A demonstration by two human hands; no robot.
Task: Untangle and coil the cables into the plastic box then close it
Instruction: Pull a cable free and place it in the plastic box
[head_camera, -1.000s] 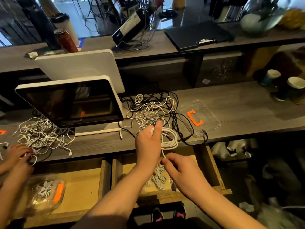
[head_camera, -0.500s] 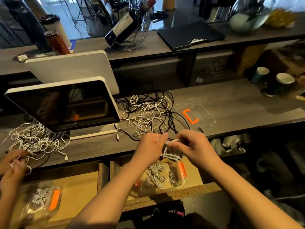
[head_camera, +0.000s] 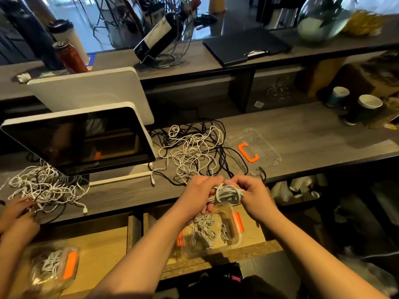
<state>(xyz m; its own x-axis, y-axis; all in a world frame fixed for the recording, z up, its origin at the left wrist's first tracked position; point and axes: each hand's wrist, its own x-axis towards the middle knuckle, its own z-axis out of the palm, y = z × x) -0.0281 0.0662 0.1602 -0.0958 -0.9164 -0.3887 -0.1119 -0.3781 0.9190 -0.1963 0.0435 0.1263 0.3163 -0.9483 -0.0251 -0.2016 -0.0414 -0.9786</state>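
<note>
Above plastic box (head_camera: 235,244) | both hands (head_camera: 226,194) grip coiled white cable (head_camera: 227,194)

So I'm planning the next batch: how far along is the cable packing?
Partway. Done: several white coils lie in the open box in the drawer. In hand: both the left hand and right hand grip a white coil above it. Left: the tangle on the counter, and the lid is still off.
</note>
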